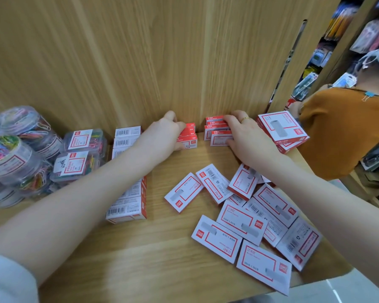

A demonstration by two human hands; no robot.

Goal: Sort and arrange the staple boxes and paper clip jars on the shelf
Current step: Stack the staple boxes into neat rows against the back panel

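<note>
Both hands are reaching to the back wall (140, 51) of the wooden shelf (140, 254), set apart from each other. The left hand (164, 134) is curling fingers and thumb round a small stack of red staple boxes (189, 138) pushed up against the back wall. The right hand (247, 138), wearing a ring (245, 119), is gripping a second red stack (216, 132) just right of the first stack, also against the back wall; a narrow gap is showing between the two stacks. Both stacks are lying with long axes running left-right along the wall, printed ends facing the camera.

Left of the first stack, a row of white boxes (127, 171) is standing on edge, barcodes up, the row running from the back wall toward the shelf front and passing under the left forearm. Further left of that row, clear paper clip jars (83, 154) with red-framed labels are sitting beside round tubs of coloured clips (15, 149), some tilted.

Right of the second stack, at the shelf's right edge, two larger boxes (282, 130) are stacked flat, tilted diagonally. In front of the stacks, toward the shelf front, a loose pile of flat white boxes (249, 215) is lying label or barcode up, overlapping, long axes pointing every which way. One box (184, 192) is lying apart at the pile's left, its long axis diagonal.

Beyond the shelf's right edge a person in an orange shirt (337, 127) is standing, back to the camera.
</note>
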